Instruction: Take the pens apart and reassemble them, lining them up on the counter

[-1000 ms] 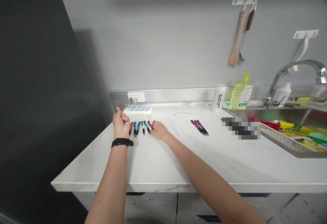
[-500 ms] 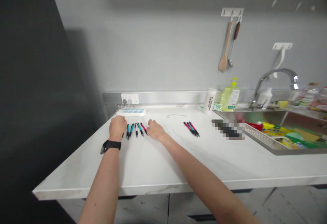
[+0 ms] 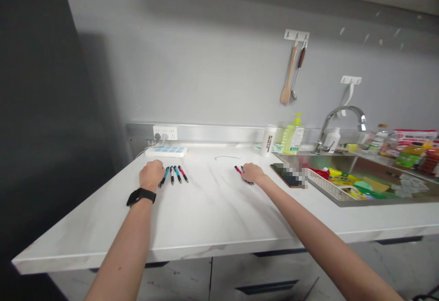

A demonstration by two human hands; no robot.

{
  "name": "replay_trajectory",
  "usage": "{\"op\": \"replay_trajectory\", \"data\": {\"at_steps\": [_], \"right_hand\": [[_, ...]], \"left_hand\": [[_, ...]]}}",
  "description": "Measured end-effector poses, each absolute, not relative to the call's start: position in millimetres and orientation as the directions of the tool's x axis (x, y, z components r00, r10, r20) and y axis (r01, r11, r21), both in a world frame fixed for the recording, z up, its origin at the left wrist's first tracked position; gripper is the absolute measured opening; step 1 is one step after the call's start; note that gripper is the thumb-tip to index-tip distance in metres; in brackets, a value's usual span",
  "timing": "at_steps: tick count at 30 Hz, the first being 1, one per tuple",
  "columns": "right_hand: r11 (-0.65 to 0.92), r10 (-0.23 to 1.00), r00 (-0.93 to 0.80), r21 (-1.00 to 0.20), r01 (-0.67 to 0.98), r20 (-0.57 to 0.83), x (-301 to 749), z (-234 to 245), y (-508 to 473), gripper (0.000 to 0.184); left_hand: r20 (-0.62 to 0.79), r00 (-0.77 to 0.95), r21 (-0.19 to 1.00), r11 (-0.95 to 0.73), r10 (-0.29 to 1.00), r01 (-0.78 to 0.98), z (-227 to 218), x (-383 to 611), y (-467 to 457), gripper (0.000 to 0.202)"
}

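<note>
On the white counter (image 3: 206, 214), the hands rest well apart, the left hand (image 3: 151, 175) just beside four pens (image 3: 173, 174), the right hand (image 3: 253, 173) over other pens (image 3: 238, 169), its grip impossible to tell.

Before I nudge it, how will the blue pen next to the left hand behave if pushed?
The pen will probably roll if pushed sideways, since its barrel looks round and the countertop looks smooth. It is likely stiff and light, judging by its slim, plastic-looking body.

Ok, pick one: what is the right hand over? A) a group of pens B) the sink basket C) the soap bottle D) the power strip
A: the right hand lies over the pens, with their ends showing beyond it.
</note>
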State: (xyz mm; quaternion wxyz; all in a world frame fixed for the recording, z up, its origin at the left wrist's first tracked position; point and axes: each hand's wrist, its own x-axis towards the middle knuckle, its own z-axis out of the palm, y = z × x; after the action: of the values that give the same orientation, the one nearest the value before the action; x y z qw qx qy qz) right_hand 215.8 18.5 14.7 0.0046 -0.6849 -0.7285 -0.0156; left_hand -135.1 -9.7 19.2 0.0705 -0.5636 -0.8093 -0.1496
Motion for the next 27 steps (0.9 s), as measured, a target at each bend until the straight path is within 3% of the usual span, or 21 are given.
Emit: {"op": "replay_trajectory", "data": {"at_steps": [6, 14, 17, 23, 27], "right_hand": [[0.092, 0.993, -0.09, -0.018, 0.996, 0.076, 206, 11, 18, 0.037], [0.3, 0.954, -0.274, -0.303, 0.905, 0.125, 117, 14, 16, 0.037], [0.261, 0.965, -0.237, -0.382, 0.887, 0.108, 70, 9, 21, 0.034], [0.252, 0.968, -0.219, -0.421, 0.871, 0.126, 28, -6, 27, 0.029], [0.295, 0.955, -0.251, -0.415, 0.861, 0.159, 33, -15, 26, 0.028]], "left_hand": [[0.285, -0.344, 0.146, 0.314, 0.895, 0.938, 15, -136, -9, 0.033], [0.248, -0.402, 0.176, 0.367, 0.881, 0.913, 16, -134, -11, 0.034], [0.196, -0.49, 0.227, 0.447, 0.849, 0.865, 14, -138, -12, 0.04], [0.059, -0.578, 0.257, 0.547, 0.814, 0.797, 6, -150, -7, 0.046], [0.045, -0.565, 0.241, 0.54, 0.824, 0.806, 4, -151, -5, 0.041]]}}
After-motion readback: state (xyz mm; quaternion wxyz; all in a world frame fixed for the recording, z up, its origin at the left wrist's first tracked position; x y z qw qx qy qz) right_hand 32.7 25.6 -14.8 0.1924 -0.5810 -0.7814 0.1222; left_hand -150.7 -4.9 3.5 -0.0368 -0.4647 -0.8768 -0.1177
